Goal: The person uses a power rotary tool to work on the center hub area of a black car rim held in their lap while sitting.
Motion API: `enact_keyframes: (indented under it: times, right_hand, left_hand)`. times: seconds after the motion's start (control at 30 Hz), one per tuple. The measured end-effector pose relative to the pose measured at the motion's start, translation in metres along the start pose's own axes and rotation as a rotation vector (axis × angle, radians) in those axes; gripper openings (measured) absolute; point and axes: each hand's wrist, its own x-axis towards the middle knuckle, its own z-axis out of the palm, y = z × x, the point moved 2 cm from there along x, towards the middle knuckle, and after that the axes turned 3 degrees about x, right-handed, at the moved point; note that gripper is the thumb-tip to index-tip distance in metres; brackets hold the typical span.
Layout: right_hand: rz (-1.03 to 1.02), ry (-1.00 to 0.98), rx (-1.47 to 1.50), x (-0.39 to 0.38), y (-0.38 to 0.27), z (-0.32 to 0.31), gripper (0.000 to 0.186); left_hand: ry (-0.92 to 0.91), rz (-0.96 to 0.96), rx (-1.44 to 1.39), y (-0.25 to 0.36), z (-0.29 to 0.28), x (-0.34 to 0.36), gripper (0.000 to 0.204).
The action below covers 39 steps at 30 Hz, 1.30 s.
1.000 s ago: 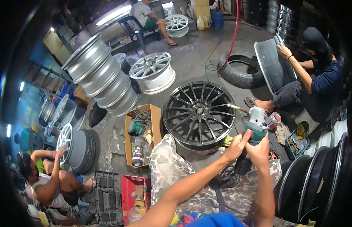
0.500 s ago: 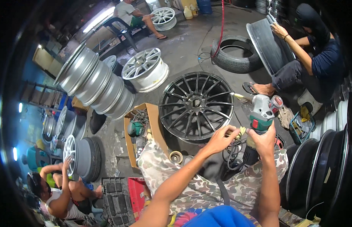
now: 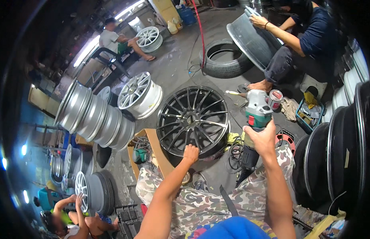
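Note:
A black multi-spoke wheel rim (image 3: 185, 116) lies face up on the floor in front of my knees. My left hand (image 3: 191, 153) is closed at its near edge, fingers curled over the lower spokes. In my right hand (image 3: 263, 137) is a green and grey angle grinder (image 3: 258, 113), held upright by its body above my right thigh, its metal head at the top. My fingers wrap the far side of the grinder and are partly hidden. A dark cord (image 3: 235, 153) lies coiled between the rim and the grinder.
A cardboard box (image 3: 157, 153) of tools stands left of the rim. Silver rims (image 3: 101, 119) are stacked beyond it; black rims (image 3: 318, 159) stand at right. A loose tyre (image 3: 224, 59) lies ahead, near a co-worker (image 3: 308, 40) holding a wide rim. Another person (image 3: 79, 217) handles a wheel at lower left.
My left hand has left the area beside the grinder and moved left onto the near edge of the black rim. My right hand still holds the grinder. The view has shifted.

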Motion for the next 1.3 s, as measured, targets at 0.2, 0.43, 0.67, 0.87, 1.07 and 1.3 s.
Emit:
enact_keyframes:
  times: [0.2, 0.43, 0.67, 0.87, 1.07, 1.3]
  right_hand:
    - [0.03, 0.039, 0.024, 0.002, -0.01, 0.001, 0.063]
    - [0.059, 0.039, 0.058, -0.003, -0.001, -0.032, 0.054]
    - [0.157, 0.036, 0.139, 0.004, 0.01, -0.037, 0.041]
    - [0.154, -0.002, 0.189, 0.002, -0.019, -0.023, 0.039]
    - [0.102, -0.007, 0.136, 0.003, -0.009, -0.031, 0.046]
    - [0.211, -0.014, 0.116, -0.004, -0.025, -0.033, 0.046]
  left_hand:
    - [0.007, 0.173, -0.014, -0.021, -0.052, -0.008, 0.019]
    - [-0.302, 0.296, -0.21, -0.076, -0.209, -0.08, 0.04]
    - [0.234, -0.113, -0.478, -0.172, -0.25, -0.099, 0.034]
    - [0.526, -0.567, -0.695, -0.248, -0.198, -0.057, 0.073]
    - [0.544, -0.737, -0.822, -0.254, -0.213, 0.026, 0.076]
    - [0.635, -0.746, -0.533, -0.304, -0.237, 0.09, 0.068]
